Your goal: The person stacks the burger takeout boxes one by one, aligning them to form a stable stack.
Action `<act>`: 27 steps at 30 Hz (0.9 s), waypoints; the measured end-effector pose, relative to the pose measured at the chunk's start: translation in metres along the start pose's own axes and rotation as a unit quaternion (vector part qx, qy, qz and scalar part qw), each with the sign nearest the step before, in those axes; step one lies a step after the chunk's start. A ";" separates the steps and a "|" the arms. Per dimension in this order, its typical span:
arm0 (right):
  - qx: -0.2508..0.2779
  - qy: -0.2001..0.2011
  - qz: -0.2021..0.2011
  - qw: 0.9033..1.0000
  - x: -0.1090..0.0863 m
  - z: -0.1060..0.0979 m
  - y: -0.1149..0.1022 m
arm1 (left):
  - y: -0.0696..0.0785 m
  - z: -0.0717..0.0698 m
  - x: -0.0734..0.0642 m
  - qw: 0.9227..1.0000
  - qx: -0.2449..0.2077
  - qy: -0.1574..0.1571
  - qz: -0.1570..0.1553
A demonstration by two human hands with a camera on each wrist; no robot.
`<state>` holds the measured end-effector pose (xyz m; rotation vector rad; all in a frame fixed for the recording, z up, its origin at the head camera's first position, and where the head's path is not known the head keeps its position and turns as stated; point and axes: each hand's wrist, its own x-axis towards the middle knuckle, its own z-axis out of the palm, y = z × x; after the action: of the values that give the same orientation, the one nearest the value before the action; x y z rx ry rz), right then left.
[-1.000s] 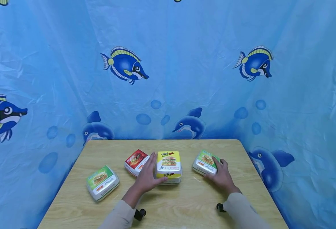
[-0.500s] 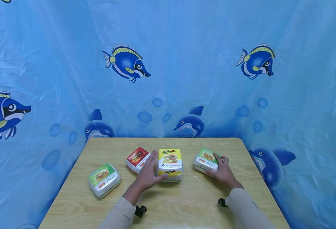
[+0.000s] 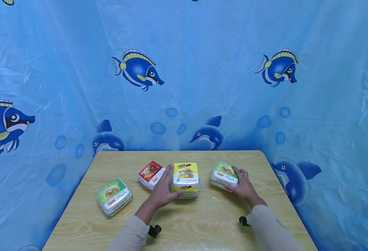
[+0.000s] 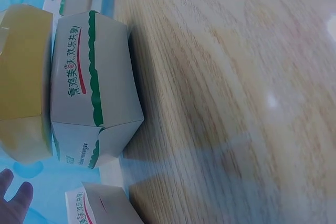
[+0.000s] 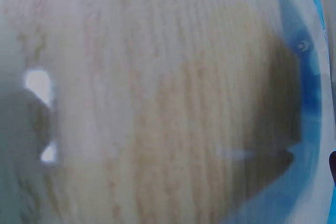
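Note:
My left hand (image 3: 162, 192) stands at the left side of a yellow burger box (image 3: 185, 174), fingers straight and thumb across its front. In the left wrist view, the yellow box (image 4: 23, 77) sits on top of a white burger box with a green wavy edge (image 4: 100, 77); two fingertips show apart from the stack. On the right, my right hand (image 3: 242, 186) grips a green-and-white burger box (image 3: 224, 174) by its right corner, fingers over the top and thumb at the front. In the right wrist view only a strip of white box (image 5: 331, 35) and a dark fingertip show.
A red-and-white burger box (image 3: 149, 174) lies left of the stack, partly behind my left hand. Farther left on the wooden table (image 3: 202, 230) rests another green-and-white burger box (image 3: 114, 197). A blue curtain with fish (image 3: 184, 87) hangs behind the table.
My right hand has shifted slightly left with the green-and-white box, towards the stack. My left hand stays beside the yellow box. The head view has moved a little.

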<state>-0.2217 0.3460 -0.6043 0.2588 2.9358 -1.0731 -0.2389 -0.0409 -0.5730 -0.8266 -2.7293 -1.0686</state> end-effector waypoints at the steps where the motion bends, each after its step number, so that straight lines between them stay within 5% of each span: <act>1: 0.001 -0.002 0.001 1.000 -0.001 0.001 0.001 | 0.000 0.000 0.000 1.000 0.002 0.000 0.000; 27: -0.015 0.010 -0.057 0.998 -0.001 -0.018 0.002 | 0.003 -0.002 0.003 1.000 0.004 0.003 0.013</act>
<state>-0.2193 0.3589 -0.5918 0.1049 3.0143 -1.0445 -0.2399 -0.0396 -0.5689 -0.8538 -2.7090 -1.0517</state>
